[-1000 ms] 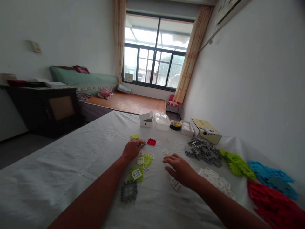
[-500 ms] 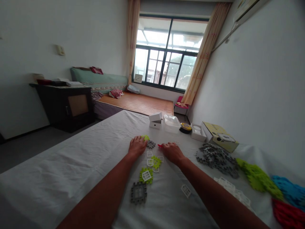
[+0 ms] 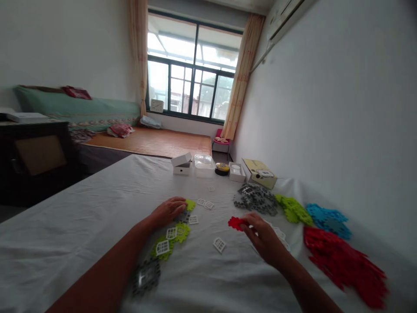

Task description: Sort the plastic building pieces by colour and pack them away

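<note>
Biggest thing here is the table (image 3: 81,217), draped in wrinkly white cloth, with loads of open room left of the left fingers and a decent gap between the hands. Right of the right fingers there's a jagged heap of red plastic pieces (image 3: 345,261); beyond them, a knobbly grey heap (image 3: 257,200). The left hand (image 3: 168,211) lies low, fingers slightly bent, can't tell if they grip anything. The right hand (image 3: 259,232) has thumb and fingers pinched together. Nearer than the left fingers sits a dark, tooth-edged grey frame (image 3: 146,277). The flat red piece (image 3: 235,223) is pinched by its right edge, notchy rim poking out left. A lime piece (image 3: 190,204) is right at the left fingertips. Smallest: a thin latticed white window (image 3: 219,244), lying nearer than the right fingers.
</note>
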The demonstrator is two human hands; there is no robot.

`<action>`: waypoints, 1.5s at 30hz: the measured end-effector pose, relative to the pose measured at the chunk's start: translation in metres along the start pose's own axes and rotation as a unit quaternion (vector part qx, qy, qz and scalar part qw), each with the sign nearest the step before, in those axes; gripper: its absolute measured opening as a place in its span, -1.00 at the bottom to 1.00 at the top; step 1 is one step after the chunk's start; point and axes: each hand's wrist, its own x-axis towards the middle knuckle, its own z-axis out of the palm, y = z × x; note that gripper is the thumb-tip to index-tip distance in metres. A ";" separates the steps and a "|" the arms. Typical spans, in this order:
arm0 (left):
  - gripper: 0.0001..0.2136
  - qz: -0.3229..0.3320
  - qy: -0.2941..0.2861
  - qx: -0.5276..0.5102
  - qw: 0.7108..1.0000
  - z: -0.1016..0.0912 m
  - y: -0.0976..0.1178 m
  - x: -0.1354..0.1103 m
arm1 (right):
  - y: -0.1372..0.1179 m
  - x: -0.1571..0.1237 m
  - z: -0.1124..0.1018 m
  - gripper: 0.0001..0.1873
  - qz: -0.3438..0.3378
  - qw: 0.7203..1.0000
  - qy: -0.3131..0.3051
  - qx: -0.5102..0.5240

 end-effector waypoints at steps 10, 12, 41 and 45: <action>-0.54 -0.033 0.019 0.036 0.999 -0.002 -0.008 0.005 | 0.145 -0.155 -0.125 -0.59 0.313 0.886 0.290 -0.182; -0.54 -0.034 0.018 0.041 0.998 -0.003 -0.008 0.005 | 0.161 -0.173 -0.134 -0.58 0.333 0.878 0.278 -0.202; -0.57 -0.068 0.102 -0.065 0.990 0.001 0.007 0.002 | -0.058 0.091 0.098 -0.70 -0.114 0.973 -0.153 -0.129; -0.58 -0.071 0.106 -0.053 0.990 0.000 0.003 0.003 | -0.058 0.106 0.122 -0.61 -0.098 0.968 -0.158 -0.167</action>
